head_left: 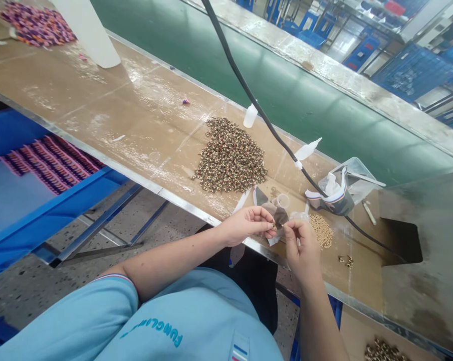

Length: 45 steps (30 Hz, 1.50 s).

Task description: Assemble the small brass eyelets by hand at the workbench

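Observation:
My left hand (251,225) is closed in a pinch on a small gold-and-dark piece (274,226) above the table's near edge. Just to its right, my right hand (302,245) has thumb and forefinger pressed together, with perhaps a tiny pale thing at the tips, too small to name. The two sets of fingertips are close but apart. Beyond my left hand spreads a large heap of similar gold-and-dark pieces (232,158). A smaller pile of tan bead-like pieces (322,230) lies beside my right hand. Between and behind the hands are a grey cloth (262,195) and a clear ring-shaped cup (282,201).
A black cable (245,80) hangs across the table toward a clear plastic box (356,168). A small white bottle (250,116) stands behind the heap. A few loose pieces (349,261) lie at right. A blue tray (42,210) sits lower left; a green belt (286,90) runs behind.

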Available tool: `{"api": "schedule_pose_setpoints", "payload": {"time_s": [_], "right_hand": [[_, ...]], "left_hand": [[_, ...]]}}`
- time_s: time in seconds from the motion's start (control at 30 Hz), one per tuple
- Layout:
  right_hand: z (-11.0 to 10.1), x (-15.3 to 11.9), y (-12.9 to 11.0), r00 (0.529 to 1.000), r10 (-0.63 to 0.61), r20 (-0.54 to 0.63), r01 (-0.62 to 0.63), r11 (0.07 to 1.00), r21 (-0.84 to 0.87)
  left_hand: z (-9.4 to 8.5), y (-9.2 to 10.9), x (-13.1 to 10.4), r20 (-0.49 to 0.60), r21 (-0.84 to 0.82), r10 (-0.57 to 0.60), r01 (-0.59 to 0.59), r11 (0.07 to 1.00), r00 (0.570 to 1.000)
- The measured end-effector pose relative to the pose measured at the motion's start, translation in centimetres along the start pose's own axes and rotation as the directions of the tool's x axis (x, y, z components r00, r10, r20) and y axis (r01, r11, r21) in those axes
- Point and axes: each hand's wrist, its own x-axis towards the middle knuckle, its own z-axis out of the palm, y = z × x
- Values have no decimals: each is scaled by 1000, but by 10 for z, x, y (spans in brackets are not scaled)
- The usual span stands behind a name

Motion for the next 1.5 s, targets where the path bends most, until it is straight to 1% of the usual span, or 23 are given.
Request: {"api": "schedule_pose_setpoints", "payload": {"time_s": [0.1, 0.3, 0.6, 0.73, 0.9, 1.13, 1.33, 1.5], "right_hand": [[1, -1, -1, 999, -29, 17, 30, 999, -13], [4, -1, -1, 997, -49, 52, 50, 999, -17], [5, -2, 0, 995, -69, 71, 69, 998, -6], [6, -3, 0, 994, -81, 67, 84, 996, -32], [9, -4, 1, 992, -121, 40, 125, 988, -90], [13, -7, 0, 987, -162, -6, 160, 980, -118], [18, -11, -2, 975, -195, -109, 180, 974, -138], [17, -16, -4, 967, -196, -160, 170, 972, -159]], "left_hand": [[0, 0, 1, 6, 0, -5, 5, 1000, 1000], [-2, 0, 1, 16, 1, -24, 24, 1000, 1000], [-1, 1, 1, 12, 8, -38, 38, 999, 999], [-1, 1, 1, 18, 7, -40, 40, 999, 999], [0, 4, 0, 15, -4, -63, 63, 998, 998], [2, 5, -2, -4, -16, -73, 72, 997, 997], [2, 3, -1, -17, -15, -72, 71, 997, 997], [2, 1, 0, -36, -17, -63, 62, 998, 997]]}}
